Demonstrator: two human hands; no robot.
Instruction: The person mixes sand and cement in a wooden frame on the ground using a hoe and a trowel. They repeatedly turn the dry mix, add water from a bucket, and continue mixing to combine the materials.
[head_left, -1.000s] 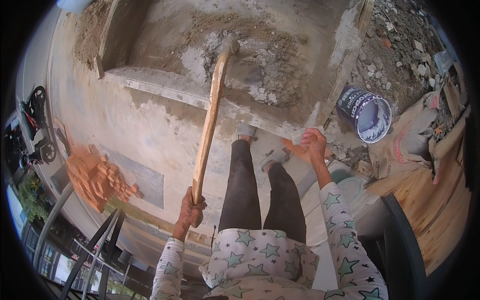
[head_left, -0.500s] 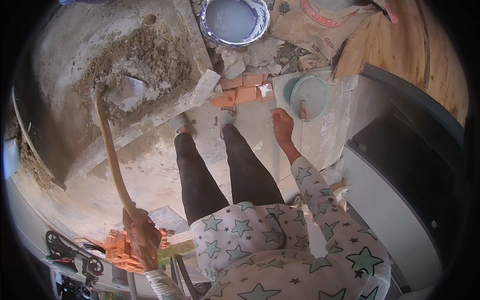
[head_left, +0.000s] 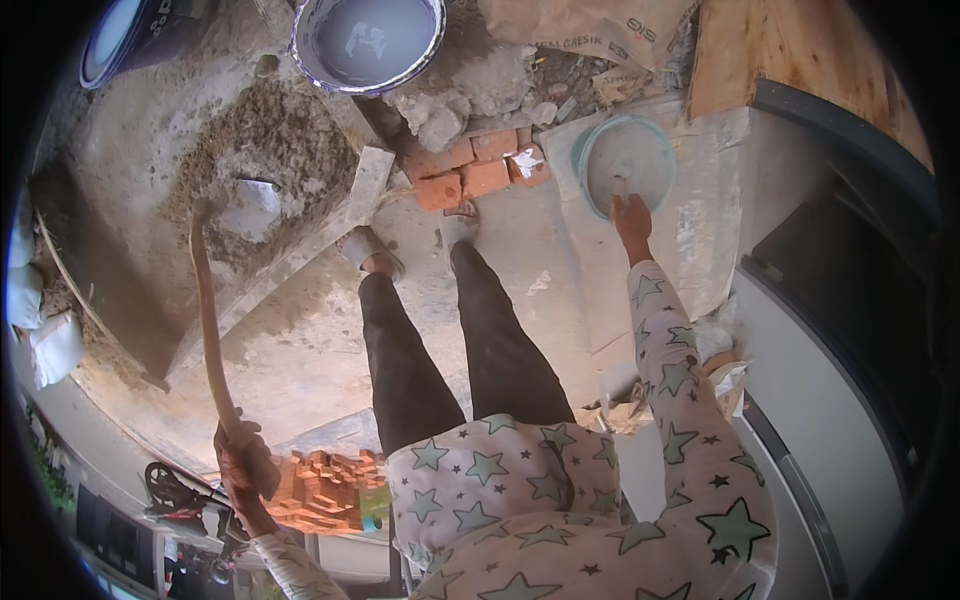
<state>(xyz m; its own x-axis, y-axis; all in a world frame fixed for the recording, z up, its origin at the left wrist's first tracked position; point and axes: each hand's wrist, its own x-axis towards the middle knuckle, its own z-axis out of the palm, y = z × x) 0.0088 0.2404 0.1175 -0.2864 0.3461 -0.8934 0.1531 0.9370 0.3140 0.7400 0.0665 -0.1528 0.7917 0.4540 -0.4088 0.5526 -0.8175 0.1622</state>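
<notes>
Gripping a hoe (head_left: 209,320) near the end of its curved wooden shaft, the person's left hand (head_left: 245,455) is wrapped tight, the hoe's head down on the mortar mix (head_left: 290,130); the right hand (head_left: 631,218) is closed on a handle (head_left: 620,186) inside the green bucket (head_left: 582,160), and dark printed lettering runs across the brown paper sack (head_left: 600,18) beyond

On my feed I can't tell whether the right hand (head_left: 632,222), small and blurred at the green bucket (head_left: 582,166), grips anything, and the top edge crops the paper sack (head_left: 565,22) beyond it.
</notes>
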